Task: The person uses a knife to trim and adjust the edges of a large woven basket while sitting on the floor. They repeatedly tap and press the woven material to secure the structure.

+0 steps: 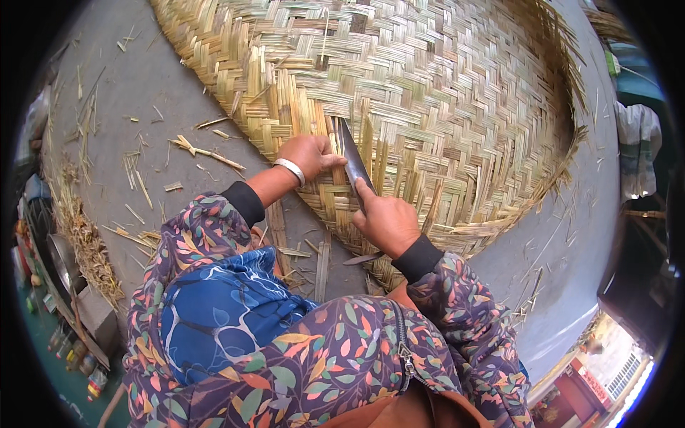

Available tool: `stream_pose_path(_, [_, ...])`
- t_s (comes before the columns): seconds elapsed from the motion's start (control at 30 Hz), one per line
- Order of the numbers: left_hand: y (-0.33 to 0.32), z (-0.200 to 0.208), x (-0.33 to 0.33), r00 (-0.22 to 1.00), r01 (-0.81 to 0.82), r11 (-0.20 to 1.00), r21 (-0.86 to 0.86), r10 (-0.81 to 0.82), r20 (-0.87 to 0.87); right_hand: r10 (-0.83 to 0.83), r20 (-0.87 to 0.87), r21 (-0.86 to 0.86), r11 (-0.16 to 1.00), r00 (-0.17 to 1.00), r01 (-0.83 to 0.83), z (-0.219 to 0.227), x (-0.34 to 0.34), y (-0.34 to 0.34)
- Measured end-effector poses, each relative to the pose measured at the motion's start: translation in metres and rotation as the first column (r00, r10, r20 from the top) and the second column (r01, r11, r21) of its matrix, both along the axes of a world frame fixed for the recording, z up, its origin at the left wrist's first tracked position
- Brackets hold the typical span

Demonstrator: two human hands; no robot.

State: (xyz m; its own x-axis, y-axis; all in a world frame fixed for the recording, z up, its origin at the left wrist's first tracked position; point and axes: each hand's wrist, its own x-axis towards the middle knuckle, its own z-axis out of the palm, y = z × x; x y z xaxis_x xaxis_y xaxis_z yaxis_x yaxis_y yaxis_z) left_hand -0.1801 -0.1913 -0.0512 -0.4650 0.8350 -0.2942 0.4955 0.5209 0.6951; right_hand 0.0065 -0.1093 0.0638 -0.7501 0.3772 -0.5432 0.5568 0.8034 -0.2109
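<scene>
A large mat (457, 107) woven from flat straw-coloured strips spreads before me, its edge curling up at the right. My right hand (389, 222) is closed round the lower end of a long dark knife (355, 160). The blade points away from me, its far end at the weave among upright loose strips. Just left of the blade, my left hand (310, 158), with a white bangle at the wrist, is closed, thumb and fingers pinching a pale strip (338, 139) at the mat's near edge. Its fingertips are close to the blade; whether they touch it I cannot tell.
Cut strip pieces (210, 153) litter the grey floor (114, 107) at the left. A heap of dry scraps (85, 235) lies farther left, near stored household goods. A pointed dark piece (362, 259) lies by the mat's near edge. White cloth (638, 150) hangs at the far right.
</scene>
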Motion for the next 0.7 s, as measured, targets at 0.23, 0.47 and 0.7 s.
stream_pose_path(0.23, [0.003, -0.003, 0.008, 0.975, 0.051, 0.998, -0.037, -0.058, -0.213, 0.185, 0.206, -0.029, 0.983, 0.961, -0.183, 0.072, 0.049, 0.019])
stream_pose_path(0.47, [0.005, -0.015, -0.014, 0.990, -0.111, 0.986, 0.122, 0.099, 0.100, 0.122, 0.244, -0.100, 0.990, 0.962, -0.100, 0.113, 0.055, 0.052])
stream_pose_path(0.7, [-0.003, -0.019, 0.002, 0.974, 0.116, 0.912, 0.393, -0.027, -0.224, 0.173, 0.118, -0.033, 0.985, 0.978, -0.170, 0.067, 0.034, 0.050])
